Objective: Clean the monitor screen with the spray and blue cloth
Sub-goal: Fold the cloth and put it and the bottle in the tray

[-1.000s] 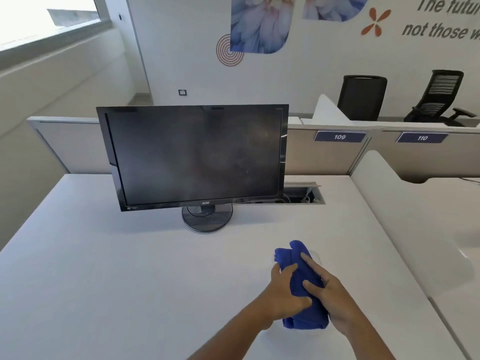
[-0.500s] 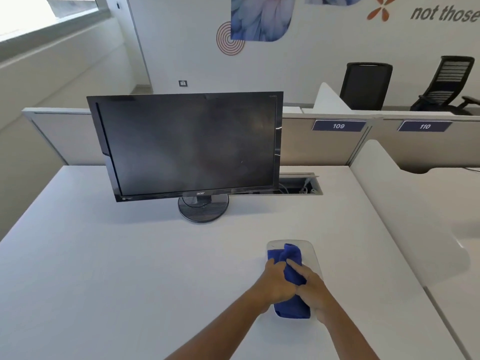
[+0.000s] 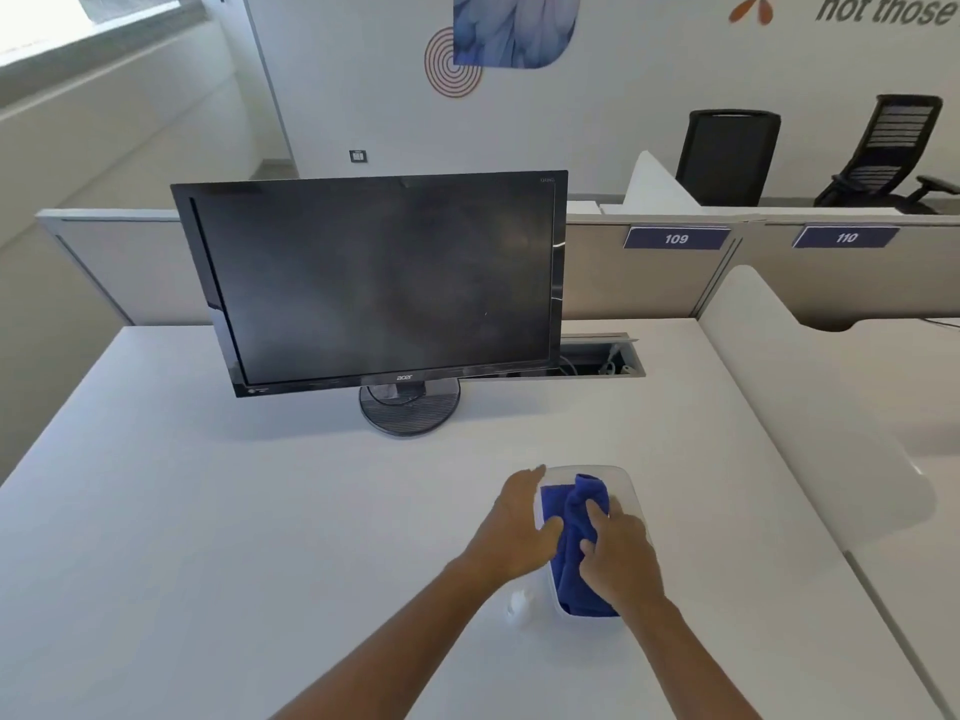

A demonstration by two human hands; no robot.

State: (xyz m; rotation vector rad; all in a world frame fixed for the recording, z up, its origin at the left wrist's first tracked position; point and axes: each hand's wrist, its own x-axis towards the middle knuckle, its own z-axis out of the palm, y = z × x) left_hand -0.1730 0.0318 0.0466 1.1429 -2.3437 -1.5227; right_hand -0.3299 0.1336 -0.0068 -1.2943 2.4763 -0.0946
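Softly bunched blue cloth (image 3: 571,543), rounded translucent tray (image 3: 631,491), both hands pressing

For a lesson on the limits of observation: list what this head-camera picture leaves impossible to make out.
- Blue cloth in the tray: its lower part, covered by the right hand and left hand.
- Small white object beside the tray: too blurred to identify.
- Wall lettering: cut off by the frame's edge.
- Cable well: partly behind the monitor.
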